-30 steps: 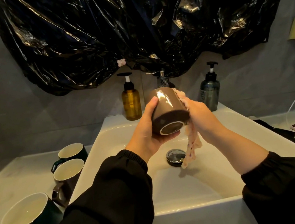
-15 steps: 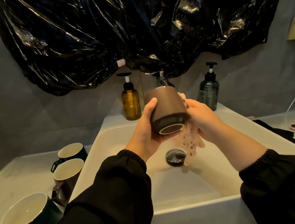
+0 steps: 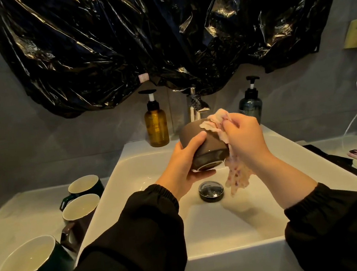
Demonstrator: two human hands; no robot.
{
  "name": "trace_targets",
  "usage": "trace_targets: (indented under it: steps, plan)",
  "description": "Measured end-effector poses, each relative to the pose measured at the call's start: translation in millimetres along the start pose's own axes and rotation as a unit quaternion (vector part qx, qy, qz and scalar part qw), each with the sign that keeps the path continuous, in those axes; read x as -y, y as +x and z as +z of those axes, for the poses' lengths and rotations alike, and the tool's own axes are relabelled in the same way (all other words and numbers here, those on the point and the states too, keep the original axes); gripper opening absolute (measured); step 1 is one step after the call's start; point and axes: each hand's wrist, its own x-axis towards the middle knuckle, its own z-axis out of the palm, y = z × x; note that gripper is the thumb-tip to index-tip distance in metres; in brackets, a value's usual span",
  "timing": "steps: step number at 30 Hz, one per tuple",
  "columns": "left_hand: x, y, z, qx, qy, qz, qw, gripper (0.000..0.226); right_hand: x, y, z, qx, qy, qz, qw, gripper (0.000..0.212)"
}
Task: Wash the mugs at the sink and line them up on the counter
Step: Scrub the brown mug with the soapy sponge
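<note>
Both hands worked above the white sink (image 3: 144, 159): the left hand (image 3: 182, 166) gripped a brown mug (image 3: 206, 147), tilted with its base toward the camera, while the right hand (image 3: 244, 136) clutched a pale cloth (image 3: 221, 125) pressed against the mug's right side. Three mugs (image 3: 81, 211) stood upright on the counter (image 3: 25, 212) at left, near the basin

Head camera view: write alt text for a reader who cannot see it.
A person's left hand holds a brown mug tipped over a white sink while the right hand wipes it with a pale cloth. Three mugs stand upright on the counter to the left.
</note>
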Motion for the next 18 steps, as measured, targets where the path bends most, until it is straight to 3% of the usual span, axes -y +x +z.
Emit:
trace_targets:
  steps: [2,6,9,14,18]
  plan:
    - [0,1,-5,-0.01,-0.017,-0.003,1.0,0.06,-1,5,-5,0.035,0.047,0.038,0.998,0.032]
    - [-5,1,-8,-0.015,-0.044,-0.011,0.999,0.055,-5,20,-23,-0.065,0.143,0.121,0.98,0.016]
    - [-6,0,-9,-0.009,-0.036,-0.01,0.999,0.055,0,15,-29,-0.072,0.088,0.063,0.991,0.03]
    - [-6,-1,-6,-0.006,-0.019,-0.003,1.0,0.058,13,2,-10,0.063,0.142,0.024,0.988,0.023]
    - [-8,1,-8,-0.025,-0.032,0.008,0.999,0.061,5,-6,-12,0.038,0.029,-0.112,0.993,0.023]
